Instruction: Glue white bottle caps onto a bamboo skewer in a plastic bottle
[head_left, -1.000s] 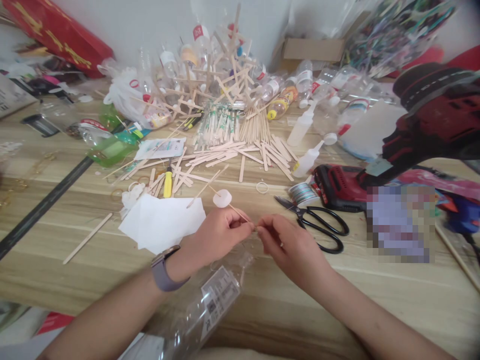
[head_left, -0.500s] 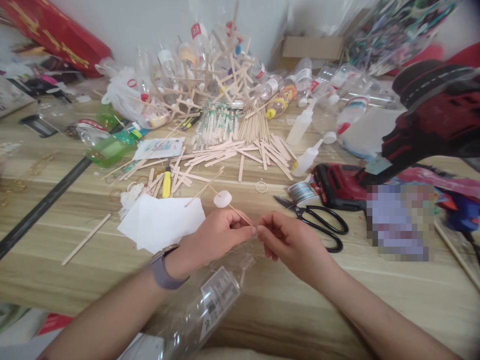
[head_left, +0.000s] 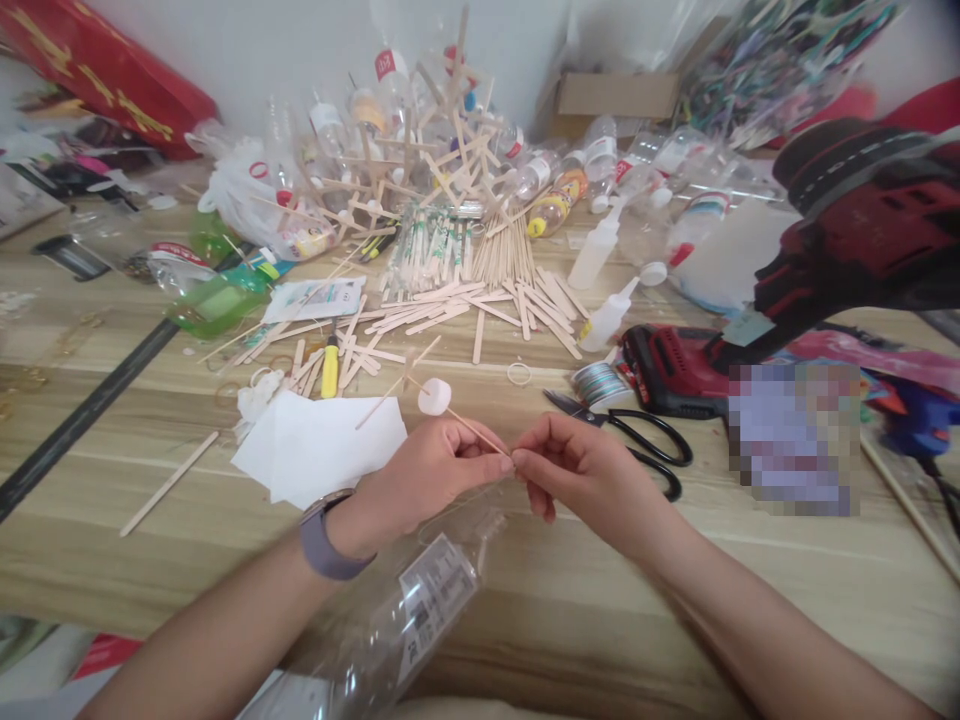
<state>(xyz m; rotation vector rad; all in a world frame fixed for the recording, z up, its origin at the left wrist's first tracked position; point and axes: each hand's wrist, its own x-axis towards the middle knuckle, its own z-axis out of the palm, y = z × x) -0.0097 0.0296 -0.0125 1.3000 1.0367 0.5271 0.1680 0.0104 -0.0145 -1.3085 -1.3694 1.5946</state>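
Observation:
A thin wooden skewer (head_left: pixel 472 428) runs between my two hands, with a chunky white piece (head_left: pixel 434 397) threaded on it. Near its far end a slim wooden stick (head_left: pixel 390 392) crosses at an angle; whether the two are joined I cannot tell. My left hand (head_left: pixel 442 462), a watch on its wrist, is closed around the skewer, thumb and fingers pressed together. With thumb and index finger, my right hand (head_left: pixel 566 465) pinches the skewer's near end, its fingertips touching those of my left. Under my left forearm lies a clear plastic bottle (head_left: pixel 409 610) with a label.
Black scissors (head_left: pixel 637 440) and a thread spool (head_left: pixel 602 384) lie right, near a red power tool (head_left: pixel 675 365). White paper (head_left: pixel 315 445) and a yellow-handled screwdriver (head_left: pixel 330 368) lie left. Behind are flat wooden sticks (head_left: pixel 442 312), glue bottles (head_left: pixel 606 320) and many plastic bottles.
The skewer with the white piece has turned slightly, and the crossing stick now sits a little lower and to the left. Both hands keep their grip; the whole view has shifted slightly.

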